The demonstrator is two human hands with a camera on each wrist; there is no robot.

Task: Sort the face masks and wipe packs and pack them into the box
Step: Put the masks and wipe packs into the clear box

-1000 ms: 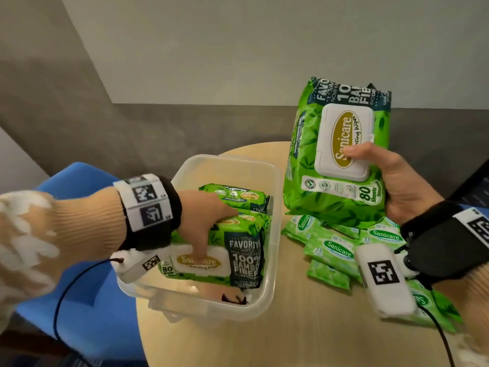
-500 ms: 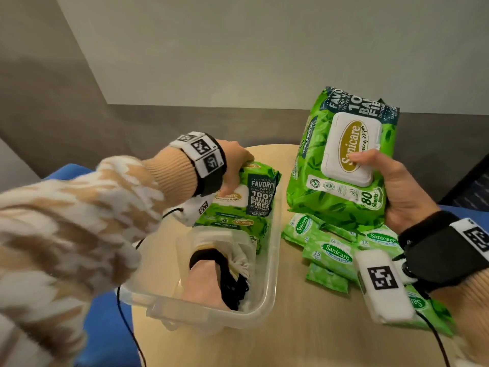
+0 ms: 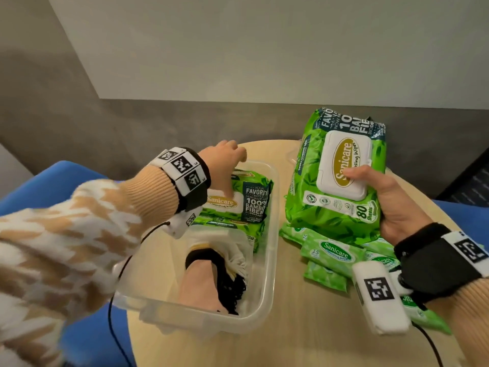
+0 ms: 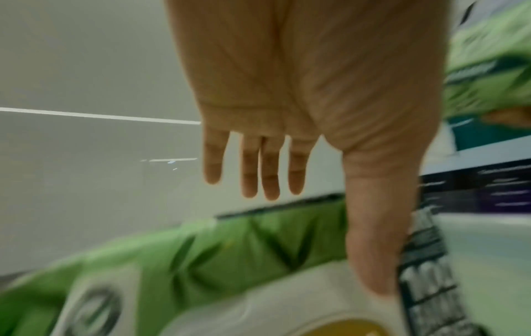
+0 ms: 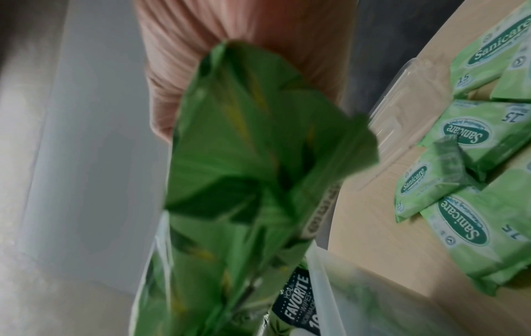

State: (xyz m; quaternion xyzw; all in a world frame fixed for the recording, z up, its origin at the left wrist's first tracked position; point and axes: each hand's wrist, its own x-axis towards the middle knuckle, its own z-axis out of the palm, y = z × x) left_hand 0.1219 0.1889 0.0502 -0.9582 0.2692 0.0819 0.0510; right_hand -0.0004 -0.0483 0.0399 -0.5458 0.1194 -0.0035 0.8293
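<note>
A clear plastic box (image 3: 267, 260) sits on the round wooden table (image 3: 304, 335). Large green wipe packs (image 3: 251, 200) lie stacked at its far end, and beige, black and white face masks (image 3: 211, 282) fill its near end. My left hand (image 3: 225, 162) rests on the top pack (image 4: 229, 250), fingers straight over the far rim and thumb on the white lid. My right hand (image 3: 391, 205) grips another large 80-sheet pack (image 3: 336, 181) upright, right of the box, with the thumb on its lid. The same pack (image 5: 244, 170) fills the right wrist view.
Several small 15-sheet wipe packs (image 3: 333, 254) lie heaped on the table under the held pack, and they also show in the right wrist view (image 5: 474, 136). A clear lid (image 3: 293, 154) lies behind them. A blue seat (image 3: 53, 178) borders the table's left edge.
My left hand carried the large wipe pack from the near end of the box to the far end and laid it on the stack, uncovering the masks. The right hand kept its pack raised.
</note>
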